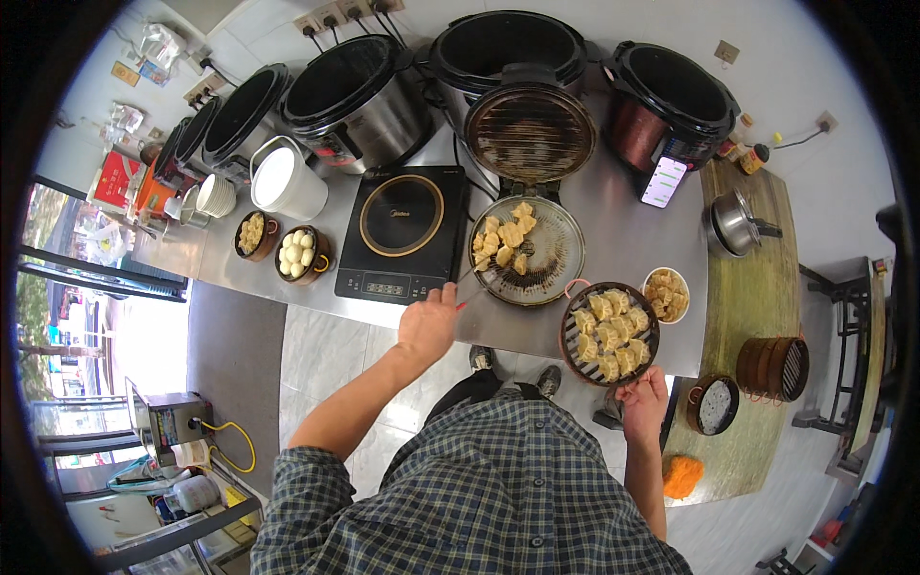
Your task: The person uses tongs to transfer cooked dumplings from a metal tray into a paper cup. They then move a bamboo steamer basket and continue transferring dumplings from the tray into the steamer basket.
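My left hand (428, 321) is closed around a thin metal utensil with a bit of red at its handle (462, 306). The utensil's far end reaches the left rim of the open electric griddle (556, 257); its exact kind cannot be made out. Several browned dumplings (500, 238) lie heaped on the griddle's left half, under a raised round lid (530, 132). My right hand (644, 398) grips the near edge of a round steamer basket (572, 361), held at the counter's front edge. Rows of pale pleated dumplings (610, 333) fill the basket. Just beyond it stands a bowl of dumplings (666, 294).
An induction cooker (402, 233) lies left of the griddle. Farther left are a steamer of white buns (298, 253), another small steamer (254, 236) and a white bucket (287, 180). Large electric pots (355, 101) line the back. A wooden table (757, 316) adjoins on the right.
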The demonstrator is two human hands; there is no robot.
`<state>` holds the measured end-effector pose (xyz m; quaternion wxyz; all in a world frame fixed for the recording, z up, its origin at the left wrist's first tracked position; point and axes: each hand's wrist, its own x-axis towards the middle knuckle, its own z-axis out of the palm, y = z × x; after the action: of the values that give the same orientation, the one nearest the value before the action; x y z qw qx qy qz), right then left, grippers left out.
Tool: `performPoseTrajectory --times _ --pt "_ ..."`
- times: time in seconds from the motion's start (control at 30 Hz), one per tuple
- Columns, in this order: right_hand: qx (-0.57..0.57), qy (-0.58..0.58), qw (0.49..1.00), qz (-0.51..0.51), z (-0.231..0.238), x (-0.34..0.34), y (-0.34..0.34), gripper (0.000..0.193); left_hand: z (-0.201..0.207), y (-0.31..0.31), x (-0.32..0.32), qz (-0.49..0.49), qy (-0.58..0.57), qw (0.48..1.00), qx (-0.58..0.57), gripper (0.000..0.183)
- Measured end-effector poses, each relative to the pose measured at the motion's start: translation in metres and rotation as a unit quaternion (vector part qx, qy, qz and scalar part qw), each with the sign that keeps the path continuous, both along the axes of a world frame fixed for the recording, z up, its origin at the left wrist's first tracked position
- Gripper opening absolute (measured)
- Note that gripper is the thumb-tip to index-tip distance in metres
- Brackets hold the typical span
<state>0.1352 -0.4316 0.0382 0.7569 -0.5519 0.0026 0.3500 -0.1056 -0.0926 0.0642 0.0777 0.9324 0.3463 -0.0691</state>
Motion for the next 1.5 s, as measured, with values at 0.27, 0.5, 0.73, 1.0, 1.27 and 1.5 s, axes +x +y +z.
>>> performPoseTrajectory --times 0.27,0.5,0.73,1.0,1.27,1.5 --pt "0.002 -0.008 1.000 0.021 0.002 0.005 0.003 0.013 -0.008 -0.003 0.033 -0.030 0.029 0.999 0.002 0.035" --pt "0.000 -0.014 1.000 0.019 0.002 0.006 0.008 0.014 0.007 0.014 0.013 -0.029 0.042 0.999 -0.003 0.037" --pt "-0.004 -0.017 1.000 0.022 0.008 0.006 0.017 0.015 0.016 0.000 0.030 -0.039 0.060 0.997 -0.010 0.032" --pt "-0.010 -0.019 1.000 0.015 0.015 0.003 0.018 0.014 0.023 0.028 0.008 0.007 0.004 1.000 -0.005 0.034" --pt "-0.024 -0.011 1.000 0.011 0.016 0.003 0.021 0.013 0.014 0.055 0.020 0.051 0.043 0.997 -0.034 0.026" --pt "-0.011 -0.014 1.000 0.020 0.016 0.002 0.025 0.013 0.013 0.056 0.029 0.067 0.070 0.995 -0.027 0.024"
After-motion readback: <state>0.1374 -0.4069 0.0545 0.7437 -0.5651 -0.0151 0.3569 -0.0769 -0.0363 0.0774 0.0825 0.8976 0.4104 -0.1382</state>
